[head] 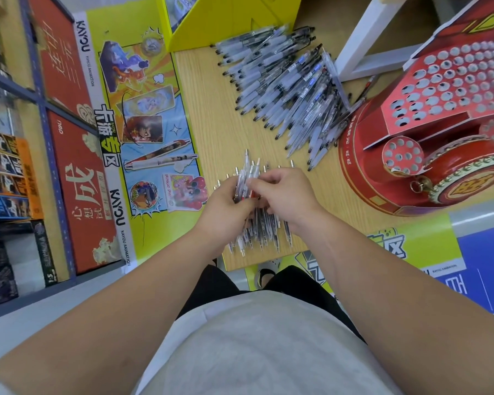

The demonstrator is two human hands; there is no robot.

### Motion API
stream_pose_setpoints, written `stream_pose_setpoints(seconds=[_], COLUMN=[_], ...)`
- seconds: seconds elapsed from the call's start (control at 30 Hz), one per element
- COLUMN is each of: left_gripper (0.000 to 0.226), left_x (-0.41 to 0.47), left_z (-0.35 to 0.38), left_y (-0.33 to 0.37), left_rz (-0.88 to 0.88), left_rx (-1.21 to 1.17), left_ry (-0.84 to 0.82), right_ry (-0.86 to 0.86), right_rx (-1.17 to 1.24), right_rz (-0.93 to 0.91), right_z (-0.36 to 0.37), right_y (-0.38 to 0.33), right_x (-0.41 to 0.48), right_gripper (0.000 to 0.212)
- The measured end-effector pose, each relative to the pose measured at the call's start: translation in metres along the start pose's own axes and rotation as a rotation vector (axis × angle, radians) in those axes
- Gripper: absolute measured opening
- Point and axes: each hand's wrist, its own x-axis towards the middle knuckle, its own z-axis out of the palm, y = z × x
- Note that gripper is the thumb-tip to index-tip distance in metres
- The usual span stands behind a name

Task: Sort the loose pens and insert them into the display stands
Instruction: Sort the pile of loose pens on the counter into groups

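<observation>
Tabletop [206,124] of pale wood fills the middle of the head view, seen from above by a person in a grey shirt [257,346] whose two bare forearms reach forward over it.

The left hand [226,205] is curled round a bundle of pens [247,178]. It grips them by their lower halves, so that the clicker ends fan up and away from the person. The right hand [287,195] comes in from the other side, fingers bent, and its fingertips pinch at the bundle just above the left thumb. How many pens they hold between them cannot be told.

Beneath both hands, a row of pens [268,235] lies flat on the wood near the table's near edge. They lie roughly side by side, tips towards the person, and are partly hidden by the wrists.

Further back, a heap of pens [283,81] with clear barrels and frosted grips spreads across the tabletop, well apart from the hands. Its right side touches the base of the red display stand [454,81]. This stand is on the right of the table, and its sloping top is pierced with rows of round holes. Blur hides what they hold.

Left of the table lies a yellow poster [117,29] with cartoon art, and beside that are red boxes [77,172]. A white frame [365,38] rises behind the heap.
</observation>
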Motion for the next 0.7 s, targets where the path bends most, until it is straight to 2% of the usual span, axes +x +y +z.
stream_pose_setpoints(seconds=[0.13,0.23,0.33,0.43,0.5,0.6,0.7], left_gripper=[0.038,0.030,0.023,0.029,0.025,0.013,0.017], left_x=[-0.001,0.001,0.004,0.011,0.015,0.022,0.026], left_z=[-0.004,-0.005,-0.009,-0.019,-0.024,-0.026,-0.022], left_y=[-0.006,-0.011,-0.013,-0.022,-0.029,-0.041,-0.048], left_rz=[-0.030,-0.008,-0.018,-0.019,0.004,0.008,-0.027], left_rx=[-0.093,-0.089,-0.122,-0.031,0.053,0.193,0.202], left_ry=[-0.034,0.014,0.116,0.286,0.362,0.423,0.456], right_ry=[0.015,0.012,0.054,0.081,0.083,0.086,0.090], right_rx=[0.004,-0.034,-0.109,-0.244,-0.363,-0.465,-0.511], right_rz=[0.014,0.017,0.002,-0.018,-0.049,-0.098,-0.117], right_z=[-0.001,-0.002,-0.009,-0.015,-0.014,-0.010,-0.008], right_y=[0.003,0.005,0.011,0.016,0.017,0.018,0.017], right_x=[0.001,0.003,0.009,0.015,0.017,0.018,0.019], right_gripper=[0.029,0.034,0.029,0.023,0.027,0.031,0.031])
